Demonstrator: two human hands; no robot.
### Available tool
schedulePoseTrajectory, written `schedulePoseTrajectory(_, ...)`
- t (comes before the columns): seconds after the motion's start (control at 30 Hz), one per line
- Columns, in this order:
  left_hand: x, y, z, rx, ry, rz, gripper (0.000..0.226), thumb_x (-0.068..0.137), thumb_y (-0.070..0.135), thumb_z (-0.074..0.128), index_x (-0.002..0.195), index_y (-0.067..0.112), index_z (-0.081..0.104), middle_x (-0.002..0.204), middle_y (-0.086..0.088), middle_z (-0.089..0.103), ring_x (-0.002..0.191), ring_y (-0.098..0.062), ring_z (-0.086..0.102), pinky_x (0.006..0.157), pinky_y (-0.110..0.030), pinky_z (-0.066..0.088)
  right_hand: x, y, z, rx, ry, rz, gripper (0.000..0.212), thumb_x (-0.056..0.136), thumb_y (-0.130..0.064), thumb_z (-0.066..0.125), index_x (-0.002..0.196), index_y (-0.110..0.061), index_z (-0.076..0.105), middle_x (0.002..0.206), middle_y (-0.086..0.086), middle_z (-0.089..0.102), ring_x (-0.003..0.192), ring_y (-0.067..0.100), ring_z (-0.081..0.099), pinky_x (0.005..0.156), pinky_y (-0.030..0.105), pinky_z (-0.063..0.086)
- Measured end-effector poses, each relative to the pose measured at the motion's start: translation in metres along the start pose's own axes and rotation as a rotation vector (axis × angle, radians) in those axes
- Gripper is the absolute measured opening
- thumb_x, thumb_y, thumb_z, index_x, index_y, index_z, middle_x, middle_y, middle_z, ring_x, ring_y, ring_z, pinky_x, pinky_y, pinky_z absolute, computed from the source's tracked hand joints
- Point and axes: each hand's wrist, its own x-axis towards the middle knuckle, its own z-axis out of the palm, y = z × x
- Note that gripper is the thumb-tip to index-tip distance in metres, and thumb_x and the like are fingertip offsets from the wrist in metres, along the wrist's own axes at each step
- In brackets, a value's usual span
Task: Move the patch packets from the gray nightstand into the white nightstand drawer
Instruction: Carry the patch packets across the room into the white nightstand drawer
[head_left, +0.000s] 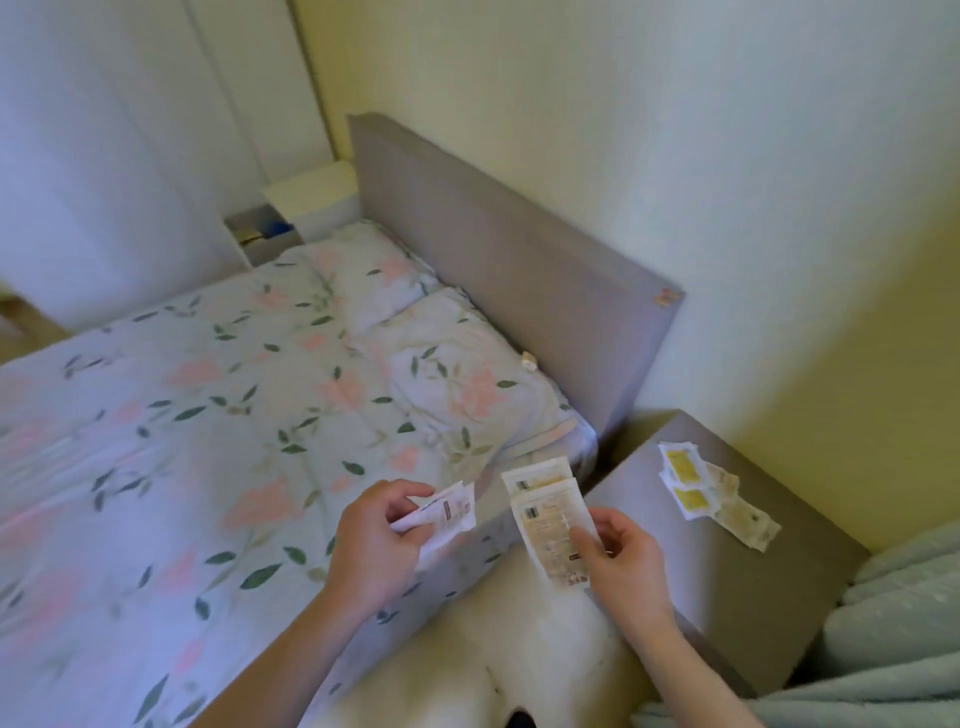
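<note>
Now packets (550, 525) pinched under right fingers (587, 545).

Bare gray nightstand (727, 561) top lies open around the loose packets (696, 488); the bed (208, 415) and headboard (519, 270) block the way to the white nightstand (311, 195)
</note>
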Motion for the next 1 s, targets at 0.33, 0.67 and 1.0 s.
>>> schedulePoseTrajectory(0.33,-0.134,-0.124,-0.215,-0.136,0.319,-0.179,0.038,0.081,0.000,0.072,0.090,0.036,0.077,0.080,0.020,0.073,0.070,-0.007,0.067,0.056,-0.021,0.050,-0.109,-0.074,0.217,-0.086,-0.401,-0.172,0.023,0.093,-0.002,0.067,0.098,-0.024,0.074,0.091,-0.010,0.079,0.085,0.013,0.076,0.079,0.037,0.061)
schedulePoseTrajectory(0.67,-0.288,-0.247,-0.438,-0.097,0.581,-0.285,0.039,0.084,-0.001,0.071,0.087,0.038,0.073,0.087,0.031,0.070,0.081,0.002,0.066,0.053,-0.015,0.049,-0.294,-0.137,0.451,-0.093,-0.736,-0.307,0.030,0.094,0.000,0.062,0.099,-0.026,0.075,0.093,-0.012,0.079,0.086,0.012,0.075,0.075,0.035,0.060)
schedulePoseTrajectory(1.0,-0.381,-0.329,-0.588,-0.158,0.901,-0.405,0.030,0.086,0.005,0.072,0.090,0.034,0.076,0.084,0.016,0.075,0.061,-0.009,0.065,0.052,-0.029,0.056,-0.402,-0.204,0.638,-0.141,-0.988,-0.451,0.030,0.094,-0.001,0.065,0.097,-0.030,0.075,0.091,-0.011,0.079,0.081,0.008,0.076,0.072,0.035,0.062)
